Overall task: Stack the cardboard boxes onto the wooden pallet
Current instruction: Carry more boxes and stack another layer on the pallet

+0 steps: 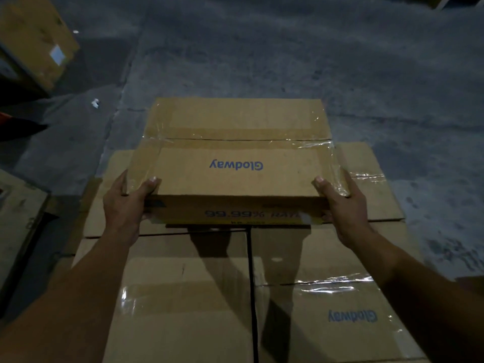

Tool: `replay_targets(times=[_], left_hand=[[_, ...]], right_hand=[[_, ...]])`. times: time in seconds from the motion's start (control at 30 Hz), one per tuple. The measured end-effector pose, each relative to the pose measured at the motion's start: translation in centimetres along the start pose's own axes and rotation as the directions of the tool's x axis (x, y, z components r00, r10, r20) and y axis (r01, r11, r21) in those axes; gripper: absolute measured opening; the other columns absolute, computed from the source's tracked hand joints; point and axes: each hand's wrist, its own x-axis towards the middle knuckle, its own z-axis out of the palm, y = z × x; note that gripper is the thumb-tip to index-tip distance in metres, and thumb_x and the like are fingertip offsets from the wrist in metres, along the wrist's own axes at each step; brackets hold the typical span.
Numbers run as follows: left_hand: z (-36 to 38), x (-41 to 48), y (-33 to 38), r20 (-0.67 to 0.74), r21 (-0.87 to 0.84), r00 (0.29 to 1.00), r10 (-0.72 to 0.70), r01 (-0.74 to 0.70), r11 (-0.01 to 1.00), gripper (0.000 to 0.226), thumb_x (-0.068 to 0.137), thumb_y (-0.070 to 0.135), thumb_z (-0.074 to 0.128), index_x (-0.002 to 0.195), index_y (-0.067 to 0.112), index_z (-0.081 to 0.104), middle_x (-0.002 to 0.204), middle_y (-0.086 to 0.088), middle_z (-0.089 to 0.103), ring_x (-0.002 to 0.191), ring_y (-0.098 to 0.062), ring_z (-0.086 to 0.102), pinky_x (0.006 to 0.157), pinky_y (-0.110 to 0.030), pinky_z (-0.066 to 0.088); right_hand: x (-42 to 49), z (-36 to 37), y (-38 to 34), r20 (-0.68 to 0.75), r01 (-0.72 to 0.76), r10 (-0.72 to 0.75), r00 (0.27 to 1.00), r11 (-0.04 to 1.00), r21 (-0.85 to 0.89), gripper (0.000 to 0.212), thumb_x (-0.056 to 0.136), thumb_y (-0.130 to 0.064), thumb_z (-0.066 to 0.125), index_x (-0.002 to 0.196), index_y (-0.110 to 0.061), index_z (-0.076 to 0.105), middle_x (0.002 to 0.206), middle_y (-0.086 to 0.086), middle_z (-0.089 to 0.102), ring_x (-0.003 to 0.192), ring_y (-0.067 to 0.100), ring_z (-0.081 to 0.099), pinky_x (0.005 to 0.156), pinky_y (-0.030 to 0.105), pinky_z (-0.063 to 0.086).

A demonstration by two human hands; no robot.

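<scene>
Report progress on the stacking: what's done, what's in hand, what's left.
Done: a layer of boxes already lies packed side by side below. In hand: the left hand and right hand grip the near corners of the top box, on or just above that layer; I cannot tell if it rests yet. Left: letting it go, and perhaps fetching the far box at upper left.

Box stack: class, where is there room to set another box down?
Free: tops of the two near boxes, between the arms, and the floor beyond. Crowded: the far row, under the held box gripped by left hand and right hand.
</scene>
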Motion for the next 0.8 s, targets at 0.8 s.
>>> replay_targets(times=[0.8], left_hand=[[-1.6, 1.2, -4.4, -0.035, -0.069, 0.999, -0.019, 0.017, 0.997, 0.041, 0.079, 0.025, 0.082, 0.118, 0.021, 0.070, 0.103, -0.003, 0.074, 0.100, -0.034, 0.071, 0.080, -0.052, 0.059]], right_hand=[[0.0, 2.0, 2.9, -0.013, -0.060, 0.060, 0.998, 0.997, -0.052, 0.051, 0.087, -0.034, 0.075, 0.134, -0.036, 0.055, 0.110, -0.012, 0.068, 0.101, 0.014, 0.068, 0.073, 0.037, 0.059]])
